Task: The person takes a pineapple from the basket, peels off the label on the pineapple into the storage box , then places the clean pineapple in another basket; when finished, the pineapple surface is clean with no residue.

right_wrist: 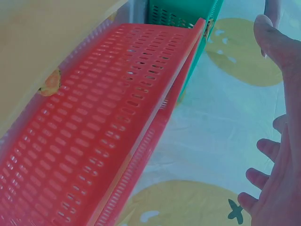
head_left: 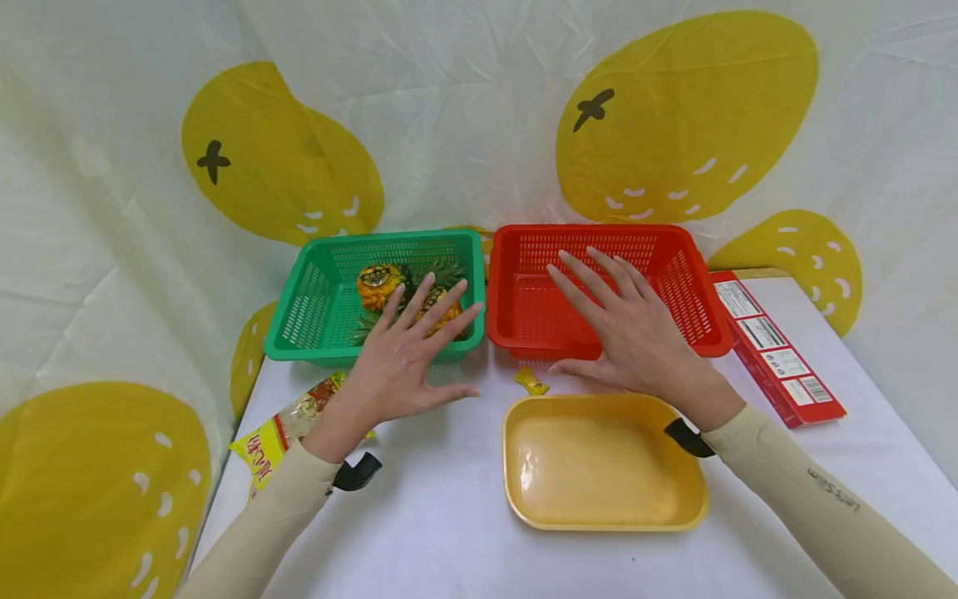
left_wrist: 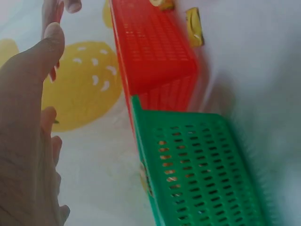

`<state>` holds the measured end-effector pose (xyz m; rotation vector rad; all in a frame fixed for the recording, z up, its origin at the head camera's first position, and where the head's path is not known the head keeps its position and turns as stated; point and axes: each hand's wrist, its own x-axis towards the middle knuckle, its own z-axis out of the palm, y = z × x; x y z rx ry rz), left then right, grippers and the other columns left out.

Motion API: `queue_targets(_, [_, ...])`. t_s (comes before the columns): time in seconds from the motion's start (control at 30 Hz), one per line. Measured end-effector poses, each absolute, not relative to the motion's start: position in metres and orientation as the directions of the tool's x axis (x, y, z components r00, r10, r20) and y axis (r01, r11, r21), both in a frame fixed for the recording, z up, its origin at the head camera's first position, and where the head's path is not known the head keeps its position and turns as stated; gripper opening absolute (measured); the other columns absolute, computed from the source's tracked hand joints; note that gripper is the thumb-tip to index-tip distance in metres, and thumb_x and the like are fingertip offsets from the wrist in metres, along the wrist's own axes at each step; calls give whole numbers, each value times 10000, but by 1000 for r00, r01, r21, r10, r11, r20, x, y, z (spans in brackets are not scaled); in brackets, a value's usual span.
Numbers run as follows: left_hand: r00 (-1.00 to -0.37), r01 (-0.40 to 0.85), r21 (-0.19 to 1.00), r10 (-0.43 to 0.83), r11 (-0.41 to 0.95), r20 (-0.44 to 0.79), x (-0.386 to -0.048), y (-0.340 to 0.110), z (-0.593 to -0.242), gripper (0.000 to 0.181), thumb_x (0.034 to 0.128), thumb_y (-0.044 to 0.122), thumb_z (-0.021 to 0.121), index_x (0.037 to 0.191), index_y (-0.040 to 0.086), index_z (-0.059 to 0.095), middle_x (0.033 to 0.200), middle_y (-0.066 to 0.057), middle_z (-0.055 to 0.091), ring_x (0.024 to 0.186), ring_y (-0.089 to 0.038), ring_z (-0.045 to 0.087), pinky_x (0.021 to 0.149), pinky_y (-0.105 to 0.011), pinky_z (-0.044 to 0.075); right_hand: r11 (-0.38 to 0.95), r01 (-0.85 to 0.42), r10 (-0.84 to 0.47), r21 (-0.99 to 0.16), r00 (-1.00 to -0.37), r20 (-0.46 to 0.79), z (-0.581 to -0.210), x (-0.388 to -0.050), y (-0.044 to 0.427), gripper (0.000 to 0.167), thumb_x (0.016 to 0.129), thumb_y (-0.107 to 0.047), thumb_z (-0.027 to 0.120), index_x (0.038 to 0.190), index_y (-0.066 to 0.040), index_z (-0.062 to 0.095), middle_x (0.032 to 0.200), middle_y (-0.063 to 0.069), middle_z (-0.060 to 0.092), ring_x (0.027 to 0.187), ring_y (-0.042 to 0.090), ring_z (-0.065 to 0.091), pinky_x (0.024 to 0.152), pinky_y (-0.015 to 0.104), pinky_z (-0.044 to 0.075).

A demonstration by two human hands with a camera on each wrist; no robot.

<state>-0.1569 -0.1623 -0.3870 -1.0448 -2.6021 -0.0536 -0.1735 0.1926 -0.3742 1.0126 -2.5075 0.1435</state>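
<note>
My left hand [head_left: 404, 362] is spread with straight fingers above the front right of the green basket [head_left: 299, 356], holding nothing. Inside that basket lie two small pineapples; one pineapple [head_left: 377, 285] shows whole fruit, the other is partly behind my fingers. Over the red basket [head_left: 516, 341] my right hand [head_left: 636, 333] is held with its fingers apart, also holding nothing. No objects show in the red basket, though the hand hides part of it. In the left wrist view, the left thumb [left_wrist: 47, 52] stands clear of both baskets.
A small yellow wrapped packet [head_left: 531, 381] lies before the red basket, behind a yellow-orange tray [head_left: 606, 466]. A yellow food bag [head_left: 280, 433] lies at left, partly under my left forearm. A red and white box [head_left: 778, 353] rests at right. A patterned cloth hangs behind.
</note>
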Motion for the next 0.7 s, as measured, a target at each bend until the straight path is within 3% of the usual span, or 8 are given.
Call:
queue_targets(0.3, [-741, 633, 30, 593, 774, 316, -156, -186, -398, 1032, 896, 910, 406, 1715, 332, 161, 1769, 21, 67, 1599, -357, -34, 1236, -645, 72, 719, -695, -629, 12, -644, 436, -371, -175, 178, 1265, 787, -728, 764, 1715, -142, 137, 1734, 99, 215, 1546, 407, 185, 1257, 540, 143])
queue_targets(0.6, [-807, 565, 164, 501, 809, 314, -158, -213, -408, 1007, 928, 797, 559, 1715, 349, 121, 1763, 15, 106, 1593, -390, 40, 1234, -647, 79, 709, -704, -616, -35, -642, 456, -367, -179, 162, 1233, 816, -730, 743, 1715, -145, 134, 1724, 87, 243, 1540, 387, 209, 1219, 582, 245])
queue_targets(0.7, [-830, 538, 220, 465, 814, 309, -160, -223, -411, 984, 953, 799, 520, 1717, 334, 110, 1753, -29, 160, 1590, -393, 61, 1234, -645, 94, 711, -701, -609, -55, -653, 450, -366, -181, 159, 1231, 830, -725, 738, 1718, -159, 102, 1717, 88, 257, 1540, 381, 211, 1203, 598, 271])
